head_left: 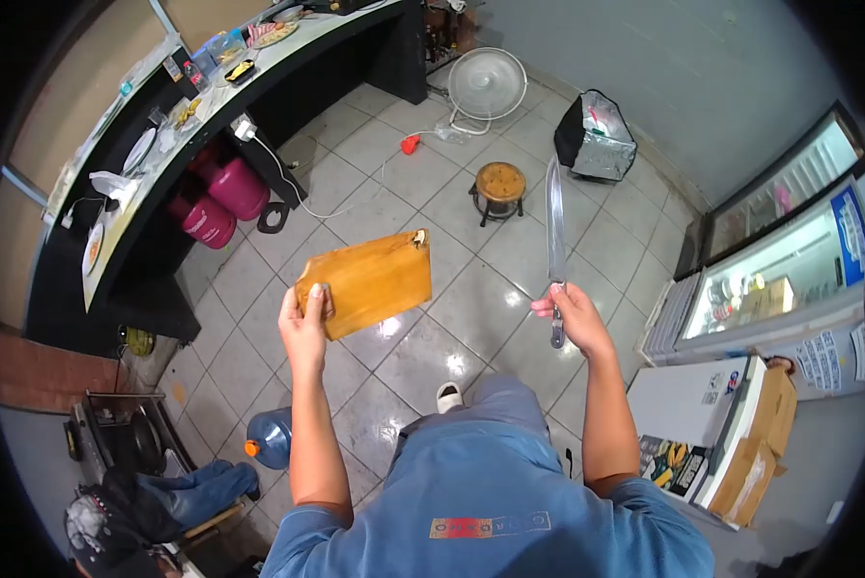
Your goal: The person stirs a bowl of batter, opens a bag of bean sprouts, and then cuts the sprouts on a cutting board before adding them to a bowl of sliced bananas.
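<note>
My left hand (304, 326) grips a wooden cutting board (374, 282) by its near left corner, thumb on top. The board is held up in the air, tilted, and its far right corner looks chipped and dark. In my right hand (577, 316) is a long kitchen knife (556, 226), held by its dark handle with the blade pointing away from me. Board and knife are apart, both above the tiled floor (423, 352).
A curved counter (186, 125) with food and dishes runs along the left, pink gas cylinders (238, 188) under it. Ahead stand a small round stool (500, 183), a fan (487, 85) and an insulated bag (601, 140). Fridges (774, 294) line the right; a seated person (133, 515) is lower left.
</note>
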Tool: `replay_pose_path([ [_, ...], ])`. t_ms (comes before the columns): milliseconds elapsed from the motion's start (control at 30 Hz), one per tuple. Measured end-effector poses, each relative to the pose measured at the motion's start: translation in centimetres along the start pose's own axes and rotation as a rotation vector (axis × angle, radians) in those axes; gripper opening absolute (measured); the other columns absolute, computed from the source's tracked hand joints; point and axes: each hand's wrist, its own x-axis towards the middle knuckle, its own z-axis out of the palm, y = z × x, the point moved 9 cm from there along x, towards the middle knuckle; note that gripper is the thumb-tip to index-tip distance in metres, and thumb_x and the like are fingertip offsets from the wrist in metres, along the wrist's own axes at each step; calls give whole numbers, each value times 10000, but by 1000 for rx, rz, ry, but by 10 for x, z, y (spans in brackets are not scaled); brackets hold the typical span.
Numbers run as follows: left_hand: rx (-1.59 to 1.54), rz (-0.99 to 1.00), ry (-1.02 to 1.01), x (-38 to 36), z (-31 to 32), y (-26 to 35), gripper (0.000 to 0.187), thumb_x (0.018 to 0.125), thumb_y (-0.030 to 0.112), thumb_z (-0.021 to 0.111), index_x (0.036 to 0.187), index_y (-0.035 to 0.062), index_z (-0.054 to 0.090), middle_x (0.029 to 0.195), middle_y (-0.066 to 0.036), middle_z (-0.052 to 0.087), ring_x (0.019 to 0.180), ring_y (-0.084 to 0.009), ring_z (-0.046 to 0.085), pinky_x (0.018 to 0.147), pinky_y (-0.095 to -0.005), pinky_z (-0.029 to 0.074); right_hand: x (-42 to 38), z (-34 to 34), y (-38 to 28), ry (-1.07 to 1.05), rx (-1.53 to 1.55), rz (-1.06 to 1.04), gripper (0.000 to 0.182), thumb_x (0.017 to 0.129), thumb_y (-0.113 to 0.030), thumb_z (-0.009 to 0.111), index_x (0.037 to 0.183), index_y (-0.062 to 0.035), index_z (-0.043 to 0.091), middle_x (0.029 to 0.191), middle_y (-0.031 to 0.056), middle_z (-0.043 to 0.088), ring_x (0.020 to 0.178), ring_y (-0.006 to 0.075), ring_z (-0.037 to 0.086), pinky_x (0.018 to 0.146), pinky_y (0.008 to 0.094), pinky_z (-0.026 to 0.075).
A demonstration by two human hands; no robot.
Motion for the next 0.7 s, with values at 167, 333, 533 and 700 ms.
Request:
replay_pose_path([
  [167, -30, -19, 64, 98, 31, 0, 201, 952, 133, 604, 1074, -25, 593, 897, -3, 619, 768, -62, 545, 704, -218, 455, 101, 5, -16, 66, -6, 121, 294, 1008, -341, 467, 962, -61, 548, 813, 34, 633, 748, 119, 610, 683, 253, 453],
  [333, 153, 95, 98, 196, 64, -5, 184, 950, 131, 605, 1054, -19, 585, 880, -9, 613, 758, -63, 543, 693, -218, 444, 240, 25, -28, -41, -149, 89, 288, 1003, -336, 483, 958, -63, 564, 847, 41, 641, 772, 115, 607, 683, 253, 453],
  [533, 89, 59, 213, 305, 69, 0, 185, 944, 125, 609, 1053, -22, 590, 865, 2, 589, 743, -59, 518, 678, -216, 432, 405, 87, -104, -225, -140, 54, 265, 1000, -292, 498, 958, -42, 574, 892, 59, 659, 813, 125, 613, 739, 258, 470],
  [700, -48, 79, 308, 386, 54, -7, 150, 957, 143, 593, 1013, 4, 586, 805, -5, 579, 656, -56, 480, 592, -219, 392, 511, 151, -162, -292, -146, -71, 222, 997, -241, 512, 1002, -29, 577, 858, 31, 626, 797, 108, 583, 733, 257, 469],
])
